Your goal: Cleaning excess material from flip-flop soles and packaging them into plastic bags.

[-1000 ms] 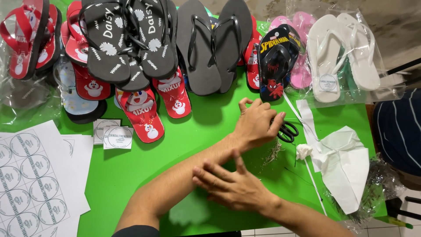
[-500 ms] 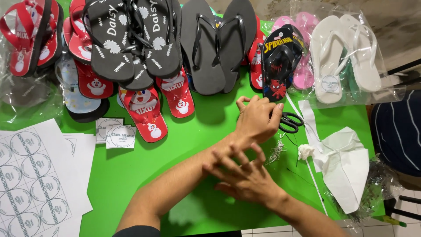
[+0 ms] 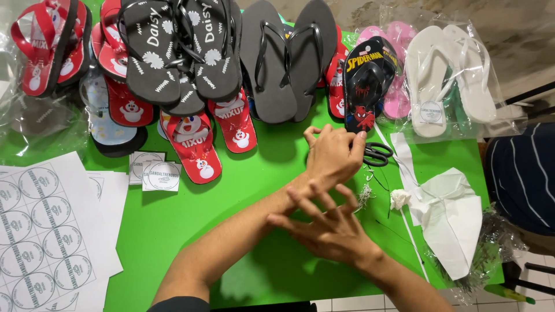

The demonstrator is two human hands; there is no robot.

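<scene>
My left hand (image 3: 332, 157) lies on the green table (image 3: 191, 225) with its fingers loosely bent, fingertips next to black scissors (image 3: 377, 153). It grips nothing that I can see. My right hand (image 3: 324, 226) is spread flat, fingers apart, and its fingertips rest on my left wrist. Just beyond my left hand stands a black flip-flop with a red cartoon figure (image 3: 365, 86). Thin dark threads and a small scrap (image 3: 365, 196) lie to the right of both hands.
Rows of flip-flops line the far edge: red ones (image 3: 196, 147), black printed ones (image 3: 156, 52), plain grey ones (image 3: 283, 63), white ones in plastic (image 3: 442, 75). Sticker sheets (image 3: 40, 231) and loose labels (image 3: 155, 172) lie left. White folded cloth (image 3: 451, 216) lies right, beside a person's striped sleeve (image 3: 523, 179).
My right hand has slid up and to the right until its fingers lie on my left wrist. My left hand has stayed by the scissors.
</scene>
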